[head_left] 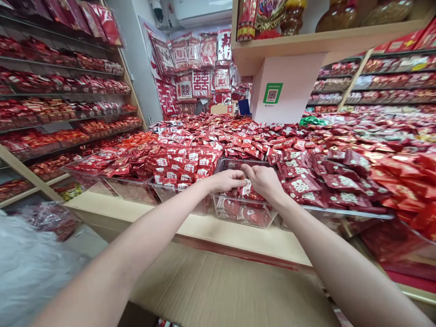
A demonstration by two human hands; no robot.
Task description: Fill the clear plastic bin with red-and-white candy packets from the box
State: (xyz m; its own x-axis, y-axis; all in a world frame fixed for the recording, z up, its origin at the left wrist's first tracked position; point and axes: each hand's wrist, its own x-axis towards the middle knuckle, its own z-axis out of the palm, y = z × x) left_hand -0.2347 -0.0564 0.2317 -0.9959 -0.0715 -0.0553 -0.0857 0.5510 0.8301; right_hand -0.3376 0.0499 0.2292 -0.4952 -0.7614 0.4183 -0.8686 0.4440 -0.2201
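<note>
Both hands are together over a clear plastic bin (247, 213) at the middle of the counter's front edge. My left hand (225, 180) pinches a small red-and-white packet (247, 190) from the left. On its other side, my right hand (265, 180) is closed with its thumb up, its curled fingers against the same packet and partly hidden. More dark red packets (226, 206) lie low in this bin, below its rim. Red packets with white characters (185, 168) fill the bin to the left. Larger maroon packets (301, 184) are heaped to the right.
The wooden counter ledge (190, 231) runs under the bins, and a cardboard surface (218, 281) lies below. Bright red packets (422, 181) are piled at far right. Shelves of packets (51, 86) line the left. A white pillar (282, 86) with a QR code rises behind the bins.
</note>
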